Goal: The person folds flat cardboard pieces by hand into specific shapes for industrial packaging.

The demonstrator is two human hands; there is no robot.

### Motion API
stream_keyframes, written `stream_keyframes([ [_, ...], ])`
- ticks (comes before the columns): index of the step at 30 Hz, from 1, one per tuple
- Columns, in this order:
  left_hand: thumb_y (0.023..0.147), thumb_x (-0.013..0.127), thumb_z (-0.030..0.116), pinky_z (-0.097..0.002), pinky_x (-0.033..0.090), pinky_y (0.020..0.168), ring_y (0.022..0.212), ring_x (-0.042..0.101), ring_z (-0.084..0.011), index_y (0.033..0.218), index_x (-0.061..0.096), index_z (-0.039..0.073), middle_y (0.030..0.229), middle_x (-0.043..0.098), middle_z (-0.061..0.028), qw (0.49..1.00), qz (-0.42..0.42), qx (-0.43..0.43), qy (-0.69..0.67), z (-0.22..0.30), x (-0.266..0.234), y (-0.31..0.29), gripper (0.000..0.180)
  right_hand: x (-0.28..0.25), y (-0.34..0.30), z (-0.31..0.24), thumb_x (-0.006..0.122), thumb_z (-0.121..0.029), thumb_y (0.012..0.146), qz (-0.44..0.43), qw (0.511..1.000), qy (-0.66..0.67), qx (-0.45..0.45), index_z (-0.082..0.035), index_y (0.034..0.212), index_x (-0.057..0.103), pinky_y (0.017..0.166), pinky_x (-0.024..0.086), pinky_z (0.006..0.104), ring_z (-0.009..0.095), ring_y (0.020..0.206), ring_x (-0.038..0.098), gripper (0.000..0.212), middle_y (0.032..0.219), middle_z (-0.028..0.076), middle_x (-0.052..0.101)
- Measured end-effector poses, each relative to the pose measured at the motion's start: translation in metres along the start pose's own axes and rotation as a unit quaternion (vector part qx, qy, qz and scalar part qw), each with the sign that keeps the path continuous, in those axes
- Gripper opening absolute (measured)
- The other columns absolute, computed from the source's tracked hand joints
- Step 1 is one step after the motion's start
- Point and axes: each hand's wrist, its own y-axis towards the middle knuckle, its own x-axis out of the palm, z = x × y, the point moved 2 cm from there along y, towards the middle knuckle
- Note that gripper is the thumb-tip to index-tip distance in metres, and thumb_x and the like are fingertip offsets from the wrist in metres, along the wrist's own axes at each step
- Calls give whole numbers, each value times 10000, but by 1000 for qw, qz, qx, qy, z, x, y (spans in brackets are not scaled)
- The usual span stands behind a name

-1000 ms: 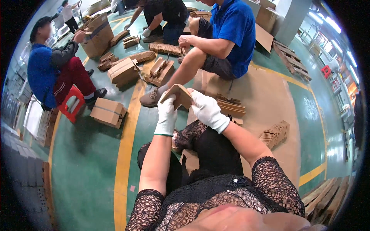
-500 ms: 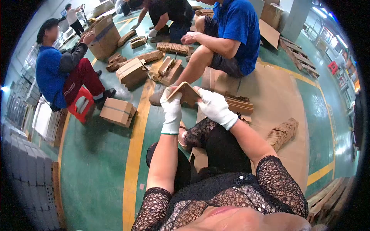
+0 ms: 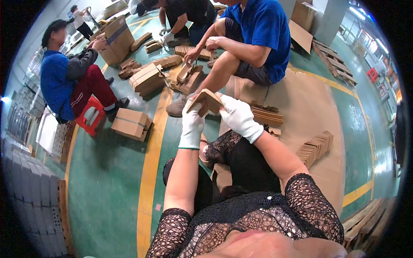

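Note:
Between my hands is a brown cardboard corner protector, bent into an angle with its ridge up. My left hand, in a white knit glove, grips its left side. My right hand, gloved the same way, is closed on its right side. Beneath and to the right of my right hand lies a stack of brown cardboard pieces. Farther right, a row of nested angled cardboard pieces rests on a flat cardboard sheet.
A person in a blue shirt sits just ahead, another on a red stool at left. Cardboard bundles and a strapped box lie on the green floor. Wooden pallets stand at right.
The cardboard corner protector has tilted and shifted slightly in my hands, showing more of its surface. The person in blue ahead has reached one hand down to a cardboard bundle.

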Motion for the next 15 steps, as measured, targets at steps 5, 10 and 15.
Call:
stream_keyframes([
  [5, 733, 508, -45, -289, 497, 740, 803, 582, -143, 977, 597, 46, 893, 600, -34, 980, 12, 111, 163, 9, 10, -5, 275, -5, 0, -2, 563, -270, 812, -61, 995, -78, 24, -75, 1092, 577, 695, 494, 388, 303, 782, 623, 340, 900, 146, 635],
  [10, 728, 563, -54, -249, 474, 680, 756, 556, -98, 916, 609, 45, 825, 602, -18, 934, -11, 211, 287, 12, 25, -13, 216, -26, -4, 1, 560, -291, 807, -87, 980, -180, -4, -105, 772, 587, 580, 474, 421, 304, 635, 615, 191, 661, 114, 613],
  [15, 706, 610, -31, -257, 442, 812, 931, 543, -126, 1176, 502, 17, 1025, 579, -52, 930, -171, 85, 314, -22, 40, -22, 485, -50, -30, 47, 541, -260, 765, -78, 961, -265, 25, -126, 717, 618, 589, 487, 435, 314, 628, 619, 162, 671, 119, 628],
])
